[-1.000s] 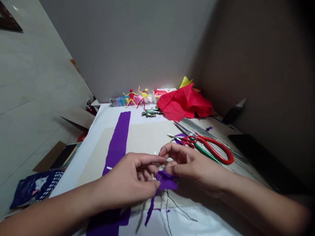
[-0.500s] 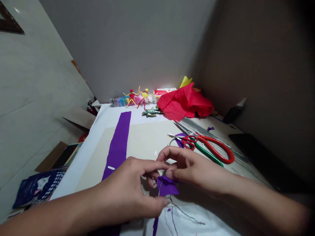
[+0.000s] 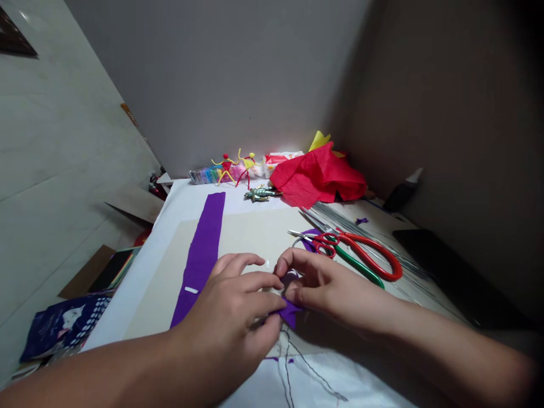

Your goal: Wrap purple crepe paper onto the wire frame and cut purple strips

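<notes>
White-covered work table (image 3: 164, 226): long purple crepe-paper strip (image 3: 199, 260) lying flat. Right of the strip, red-handled scissors (image 3: 369, 249) and thin wires (image 3: 361, 226); beyond it, crumpled red crepe paper (image 3: 318, 175). Just right of the strip, a purple crepe piece (image 3: 291, 314) is already gathered, with dark wire (image 3: 289, 357) trailing below. The right hand (image 3: 327, 286) pinches it, thumb and fingers together; the left hand (image 3: 225, 300) curls over it, grip hidden. Strip remains flat. No legible lettering.
</notes>
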A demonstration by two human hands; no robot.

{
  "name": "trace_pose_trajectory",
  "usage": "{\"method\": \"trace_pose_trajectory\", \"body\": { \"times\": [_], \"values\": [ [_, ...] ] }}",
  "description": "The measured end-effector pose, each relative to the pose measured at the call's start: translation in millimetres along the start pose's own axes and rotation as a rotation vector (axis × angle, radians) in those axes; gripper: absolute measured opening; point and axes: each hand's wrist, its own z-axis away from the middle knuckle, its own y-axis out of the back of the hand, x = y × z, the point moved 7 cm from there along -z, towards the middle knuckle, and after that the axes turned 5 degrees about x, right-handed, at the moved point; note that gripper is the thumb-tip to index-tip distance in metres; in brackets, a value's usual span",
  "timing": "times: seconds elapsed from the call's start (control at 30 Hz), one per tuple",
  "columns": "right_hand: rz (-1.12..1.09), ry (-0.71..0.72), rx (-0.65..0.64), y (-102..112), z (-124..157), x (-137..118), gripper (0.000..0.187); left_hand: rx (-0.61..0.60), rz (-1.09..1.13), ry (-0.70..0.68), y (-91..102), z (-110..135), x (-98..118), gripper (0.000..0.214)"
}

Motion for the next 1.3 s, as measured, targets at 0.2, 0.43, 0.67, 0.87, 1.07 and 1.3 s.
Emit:
{"method": "trace_pose_trajectory", "body": {
  "times": [0.2,0.43,0.67,0.87,1.07,1.3],
  "values": [
    [0.015,0.018,-0.04,-3.5,3.7,-3.4,0.018,0.016,0.167,0.045,-2.3,-4.6,-12.1,0.019],
    [0.451,0.324,0.135,-1.8,4.0,-12.9,0.032,0.051,0.33,0.257,-5.9,-7.6,-37.4,0.017],
    [0.589,0.501,0.258,10.0,3.1,-25.9,0.011,-0.058,0.468,0.481,-17.3,-6.1,-47.3,0.026],
    [0.557,0.568,0.24,9.0,6.4,-35.8,0.016,-0.282,0.698,0.615,-29.9,-1.0,-48.9,0.038],
    [0.567,0.64,0.184,2.1,9.1,-40.8,0.012,-0.328,0.765,0.653,-26.7,-2.7,-47.8,0.023],
    [0.632,0.594,0.252,8.9,12.1,-47.4,0.007,-0.253,0.844,0.722,-23.6,0.3,-56.3,0.023]
  ]
}}
